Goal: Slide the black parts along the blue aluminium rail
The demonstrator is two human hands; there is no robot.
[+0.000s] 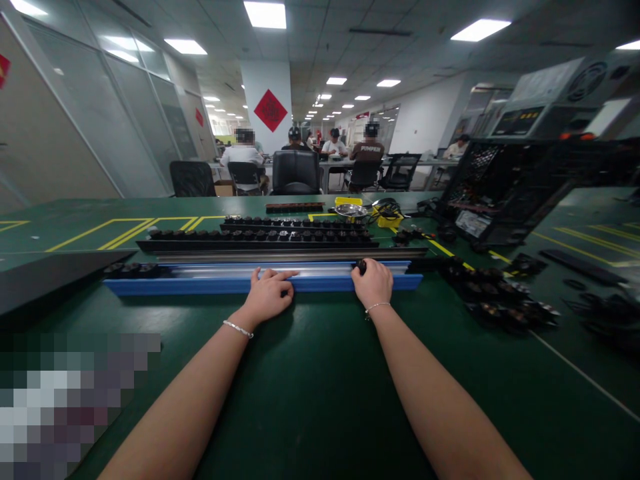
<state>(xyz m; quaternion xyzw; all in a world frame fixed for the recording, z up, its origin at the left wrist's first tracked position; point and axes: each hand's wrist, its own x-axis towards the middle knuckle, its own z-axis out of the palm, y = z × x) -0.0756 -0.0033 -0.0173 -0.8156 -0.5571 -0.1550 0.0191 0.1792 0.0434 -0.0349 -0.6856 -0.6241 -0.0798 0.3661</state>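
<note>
A long blue rail (330, 284) with a shiny silver channel lies crosswise on the green table. My left hand (270, 295) grips its near wall close to the middle, the index finger stretched to the right and the thumb curled in front. Further right, my right hand (374, 283) is closed round a small black round part (361, 267) over the channel; its underside is hidden by the fingers. Several similar black parts (133, 270) sit in a row at the rail's left end.
Behind the rail lie black strips of round parts (260, 237). Loose black parts (495, 290) are piled at right. A metal dish (351, 211) and yellow tray (349, 201) stand farther back, near an open black machine housing (493, 193). People sit at distant desks.
</note>
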